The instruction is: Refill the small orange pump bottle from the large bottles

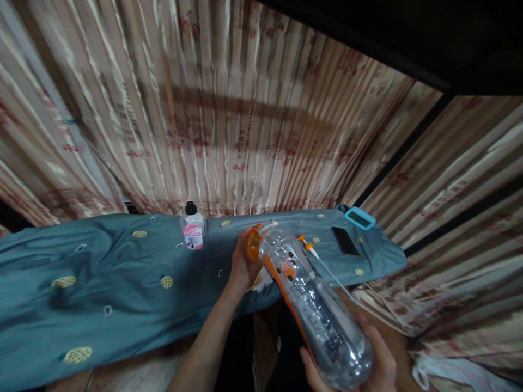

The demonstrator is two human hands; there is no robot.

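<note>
The clear plastic bottle [314,305] lies tilted above the blue-draped surface [102,272], its orange cap [253,243] clenched in the left hand's grip [242,261] and its base cradled in the right hand [368,365], with a small pink-labelled bottle [193,228] standing left and a dark phone [345,241] lying right.

Edges, blur and unreadable labels

The right hand [379,365] is cut off at 6 o'clock under the plastic bottle [314,305]; the small bottle's [193,227] pink label is unreadable; curtains [229,114] at 12 o'clock are motion-blurred.
</note>
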